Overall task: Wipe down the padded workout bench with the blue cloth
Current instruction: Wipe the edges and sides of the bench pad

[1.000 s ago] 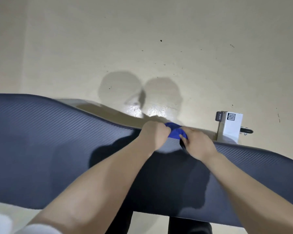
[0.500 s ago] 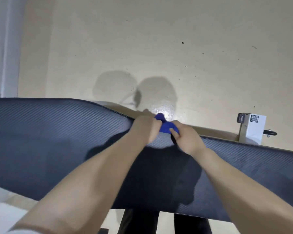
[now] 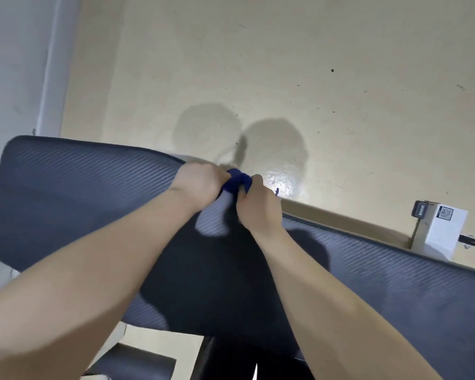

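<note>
Bench (image 3: 80,193) far edge: both hands bunch blue cloth (image 3: 237,182); white box (image 3: 444,231) beside.

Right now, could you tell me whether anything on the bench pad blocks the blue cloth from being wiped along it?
Nothing visible does: the blue cloth sits bunched between both hands at the bench pad far edge, and the pad's visible surface is bare.

One dark grey, weave-textured padded bench (image 3: 80,193) spans the view. One bunched deep-blue cloth (image 3: 237,182) sits at its far edge. Two bare hands are there, one left hand (image 3: 200,185) and one right hand (image 3: 258,207). One white box (image 3: 444,231) stands beyond the far edge.
</note>
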A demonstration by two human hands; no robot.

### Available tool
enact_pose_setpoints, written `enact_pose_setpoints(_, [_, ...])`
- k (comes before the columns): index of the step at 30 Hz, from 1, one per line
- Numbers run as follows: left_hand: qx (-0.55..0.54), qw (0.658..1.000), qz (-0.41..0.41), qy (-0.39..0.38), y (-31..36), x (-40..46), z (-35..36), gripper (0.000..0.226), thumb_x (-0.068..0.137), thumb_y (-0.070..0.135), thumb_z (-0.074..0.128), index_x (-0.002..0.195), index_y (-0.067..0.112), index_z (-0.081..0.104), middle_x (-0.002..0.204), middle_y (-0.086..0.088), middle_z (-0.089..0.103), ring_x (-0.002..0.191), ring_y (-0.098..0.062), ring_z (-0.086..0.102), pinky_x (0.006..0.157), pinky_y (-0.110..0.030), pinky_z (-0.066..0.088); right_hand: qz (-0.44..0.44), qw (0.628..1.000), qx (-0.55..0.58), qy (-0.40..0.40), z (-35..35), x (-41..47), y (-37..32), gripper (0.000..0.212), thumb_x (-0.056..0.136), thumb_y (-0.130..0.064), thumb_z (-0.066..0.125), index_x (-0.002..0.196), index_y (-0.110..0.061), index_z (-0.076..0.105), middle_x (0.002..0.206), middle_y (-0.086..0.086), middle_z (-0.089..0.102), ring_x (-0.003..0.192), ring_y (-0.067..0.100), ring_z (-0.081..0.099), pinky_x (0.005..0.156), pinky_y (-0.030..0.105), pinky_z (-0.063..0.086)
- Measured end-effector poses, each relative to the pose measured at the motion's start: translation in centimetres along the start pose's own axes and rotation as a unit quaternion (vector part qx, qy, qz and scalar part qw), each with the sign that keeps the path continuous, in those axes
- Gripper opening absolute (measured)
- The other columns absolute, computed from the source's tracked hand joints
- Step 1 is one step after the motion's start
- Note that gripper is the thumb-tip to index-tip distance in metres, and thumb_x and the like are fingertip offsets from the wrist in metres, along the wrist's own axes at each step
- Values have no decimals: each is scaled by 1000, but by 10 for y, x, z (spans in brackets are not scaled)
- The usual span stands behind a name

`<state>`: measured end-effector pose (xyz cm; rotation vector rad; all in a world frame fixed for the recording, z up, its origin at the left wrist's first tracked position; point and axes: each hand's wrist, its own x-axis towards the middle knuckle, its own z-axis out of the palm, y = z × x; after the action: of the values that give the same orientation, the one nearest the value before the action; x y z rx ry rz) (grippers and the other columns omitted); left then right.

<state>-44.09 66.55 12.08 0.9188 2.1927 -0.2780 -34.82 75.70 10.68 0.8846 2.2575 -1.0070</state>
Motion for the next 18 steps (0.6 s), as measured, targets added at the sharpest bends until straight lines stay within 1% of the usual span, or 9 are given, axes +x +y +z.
enact_pose_setpoints(2, [-14, 999, -37, -11, 15, 2, -3, 17, 92, 10, 43, 88, 12, 60, 97, -5, 68, 94, -25, 64, 70, -33, 46, -15, 999, -16, -30, -16, 2, 14, 31, 98, -26, 35, 120, -6, 43, 105, 16, 63, 96, 36, 58, 69, 34, 37])
enact_pose_setpoints(4, [-14, 1000, -17, -20, 47, 2, 0, 22, 92, 8, 44, 103, 15, 62, 107, -2, 67, 101, -22, 62, 76, -29, 44, -22, 998, -48, -45, -33, -3, 40, 28, 98, -28, 35, 114, -7, 45, 98, 15, 61, 93, 36, 57, 65, 32, 36])
enact_pose_setpoints(6, [3, 1000, 15, -6, 74, 1, 4, 23, 91, 5, 42, 102, 13, 61, 105, -3, 66, 99, -22, 61, 83, -28, 40, -15, 997, -40, -57, -45, -9, 59, 19, 97, -25, 37, 99, -9, 47, 86, 11, 57, 89, 34, 56, 63, 31, 32])
enact_pose_setpoints(7, [5, 1000, 18, 12, 79, 0, 3, 25, 91, 4, 39, 101, 11, 62, 104, -5, 66, 100, -24, 59, 93, -29, 37, -11, 998, -36, -59, -47, -11, 63, 18, 97, -24, 38, 96, -9, 47, 83, 8, 55, 87, 33, 56, 62, 31, 31])
enact_pose_setpoints(8, [22, 999, 26, 31, 78, -1, 1, 28, 90, 2, 38, 100, 9, 63, 104, -6, 66, 102, -25, 58, 103, -31, 31, -11, 998, -40, -55, -45, -10, 61, 17, 97, -25, 38, 95, -10, 47, 82, 7, 55, 85, 32, 55, 62, 31, 30])
enact_pose_setpoints(10, [70, 995, 31, 58, 55, 0, -5, 28, 91, 2, 39, 103, 9, 63, 107, -5, 65, 105, -24, 57, 111, -32, 24, -18, 997, -62, -46, -33, -3, 41, 22, 98, -27, 37, 101, -8, 46, 86, 12, 60, 82, 31, 54, 63, 33, 33])
enact_pose_setpoints(13, [89, 995, -2, 41, -5, 2, -9, 25, 92, 6, 43, 103, 14, 64, 105, 1, 66, 103, -19, 60, 111, -29, 25, -27, 998, -40, -47, -7, 12, -10, 30, 99, -28, 34, 113, -4, 44, 100, 19, 64, 92, 37, 58, 76, 38, 39])
enact_pose_setpoints(15, [84, 995, -38, 49, -49, 1, -12, 24, 91, 9, 44, 97, 15, 66, 100, -2, 69, 99, -21, 61, 107, -26, 28, -54, 997, -7, -48, 11, 23, -46, 30, 99, -27, 34, 117, -3, 42, 105, 19, 63, 96, 37, 58, 77, 35, 38])
enact_pose_setpoints(18, [52, 991, -111, 53, -96, 2, -8, 22, 90, 8, 46, 98, 12, 65, 103, -7, 67, 101, -26, 58, 75, -25, 35, -88, 996, 0, -14, 34, 29, -82, 31, 98, -28, 35, 117, -4, 41, 101, 17, 65, 91, 35, 61, 69, 33, 37])
